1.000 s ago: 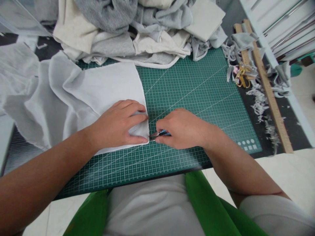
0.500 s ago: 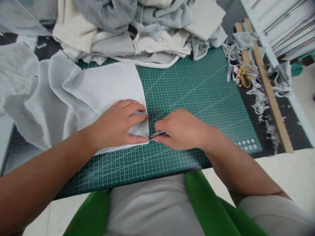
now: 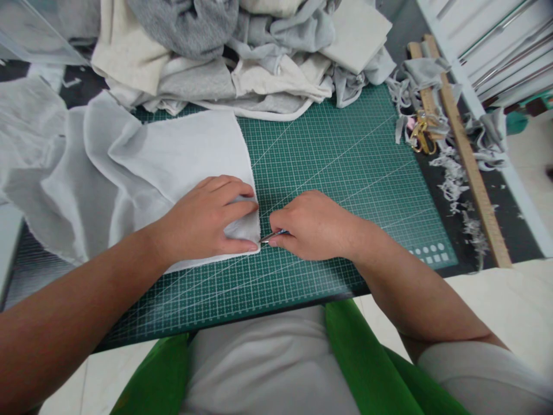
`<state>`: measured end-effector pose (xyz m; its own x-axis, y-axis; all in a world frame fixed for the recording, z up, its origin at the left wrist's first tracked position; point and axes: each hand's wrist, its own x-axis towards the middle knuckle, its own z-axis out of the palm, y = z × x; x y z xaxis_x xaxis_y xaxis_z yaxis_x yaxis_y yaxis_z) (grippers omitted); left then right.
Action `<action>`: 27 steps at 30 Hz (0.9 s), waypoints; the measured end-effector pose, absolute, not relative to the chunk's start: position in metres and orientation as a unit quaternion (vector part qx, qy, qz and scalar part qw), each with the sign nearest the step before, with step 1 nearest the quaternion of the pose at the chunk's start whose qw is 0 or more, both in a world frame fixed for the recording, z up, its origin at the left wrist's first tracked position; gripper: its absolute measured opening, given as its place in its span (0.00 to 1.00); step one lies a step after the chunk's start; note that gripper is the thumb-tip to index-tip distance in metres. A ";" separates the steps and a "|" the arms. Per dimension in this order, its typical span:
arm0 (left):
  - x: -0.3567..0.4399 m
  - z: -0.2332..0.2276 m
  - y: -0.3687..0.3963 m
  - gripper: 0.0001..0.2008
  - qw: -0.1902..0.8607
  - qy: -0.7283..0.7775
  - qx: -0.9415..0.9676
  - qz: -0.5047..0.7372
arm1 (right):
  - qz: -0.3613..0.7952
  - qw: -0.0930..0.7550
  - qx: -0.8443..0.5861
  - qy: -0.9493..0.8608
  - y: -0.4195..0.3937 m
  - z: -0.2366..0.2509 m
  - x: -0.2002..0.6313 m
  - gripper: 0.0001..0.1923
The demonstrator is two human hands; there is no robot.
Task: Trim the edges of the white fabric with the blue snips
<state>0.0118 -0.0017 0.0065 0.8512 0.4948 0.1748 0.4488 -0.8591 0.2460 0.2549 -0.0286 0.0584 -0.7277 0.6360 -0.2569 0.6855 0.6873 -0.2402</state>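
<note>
A pale grey-white piece of fabric (image 3: 194, 138) lies partly flat, its raw right edge toward my right hand and its left part rumpled. My left hand (image 3: 211, 219) rests on it near the front right corner, fingers apart, with the thumb at the near edge. In my right hand (image 3: 313, 225), closed around them, are small thread snips (image 3: 273, 236). Their narrow metal blades point left and their tip meets the fabric's corner. Most of the snips' handle is hidden inside my fingers.
Under the fabric is a green gridded cutting mat (image 3: 332, 155). Folded grey and cream fabrics (image 3: 190, 80) are heaped at the back. On the right lie gold-handled scissors (image 3: 422, 134), a wooden ruler (image 3: 475, 173) and fabric scraps (image 3: 451, 178).
The snips' blades look closer together than before. My right hand has shifted very slightly, and my left hand keeps its place on the fabric.
</note>
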 end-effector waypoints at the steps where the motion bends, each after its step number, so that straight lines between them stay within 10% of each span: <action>1: 0.012 0.007 -0.002 0.29 0.098 0.246 0.957 0.114 | -0.171 0.070 0.363 0.913 -0.028 0.057 0.256 0.14; 27: 0.012 0.005 -0.001 0.31 0.111 0.250 0.955 0.115 | -0.202 0.056 0.356 0.911 -0.026 0.061 0.260 0.13</action>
<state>0.0115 -0.0014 0.0047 0.8489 0.5025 0.1638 0.4514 -0.8505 0.2700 0.2602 -0.0260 0.0612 -0.7400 0.6262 -0.2456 0.6713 0.6645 -0.3284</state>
